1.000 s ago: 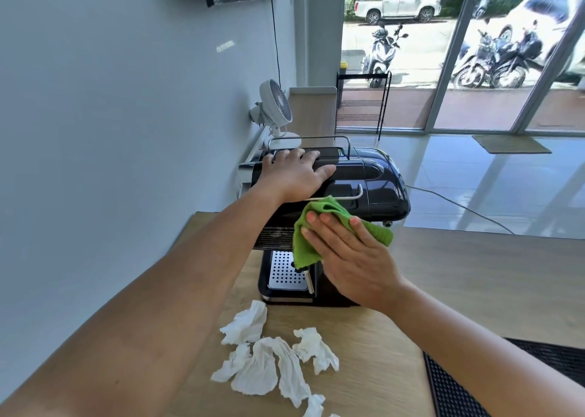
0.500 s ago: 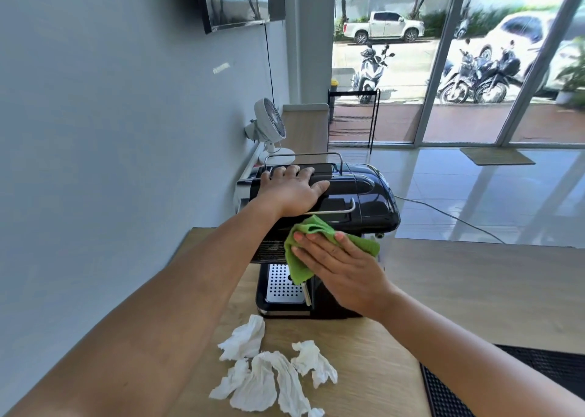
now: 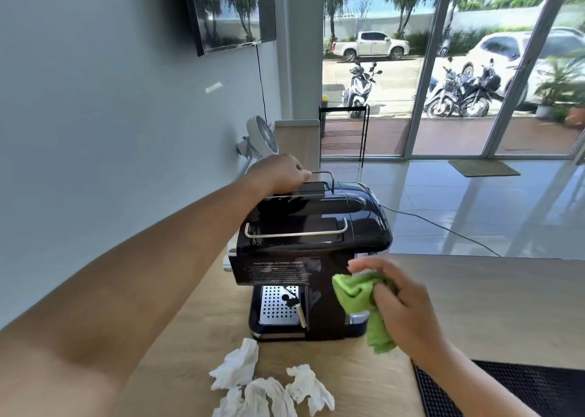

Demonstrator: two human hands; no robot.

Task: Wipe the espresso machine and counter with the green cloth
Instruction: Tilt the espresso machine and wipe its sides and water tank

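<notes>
A glossy black espresso machine [image 3: 313, 242] stands on the light wooden counter [image 3: 468, 296], with its perforated steel drip tray low at the front. My left hand [image 3: 278, 171] rests on the machine's rear top edge, by the wire rail, fingers curled over it. My right hand [image 3: 402, 305] holds the bunched green cloth [image 3: 361, 296] at the machine's right front side, level with its lower body. Part of the cloth hangs down below my palm.
Several crumpled white tissues [image 3: 269, 381] lie on the counter in front of the machine. A black rubber mat [image 3: 519, 388] covers the near right corner. A small white fan [image 3: 261, 138] sits behind the machine by the grey wall. A power cable [image 3: 443, 229] trails across the floor.
My right hand has carried the cloth from the machine's top front down to its right side. My left hand slid from the top panel back to the rear edge.
</notes>
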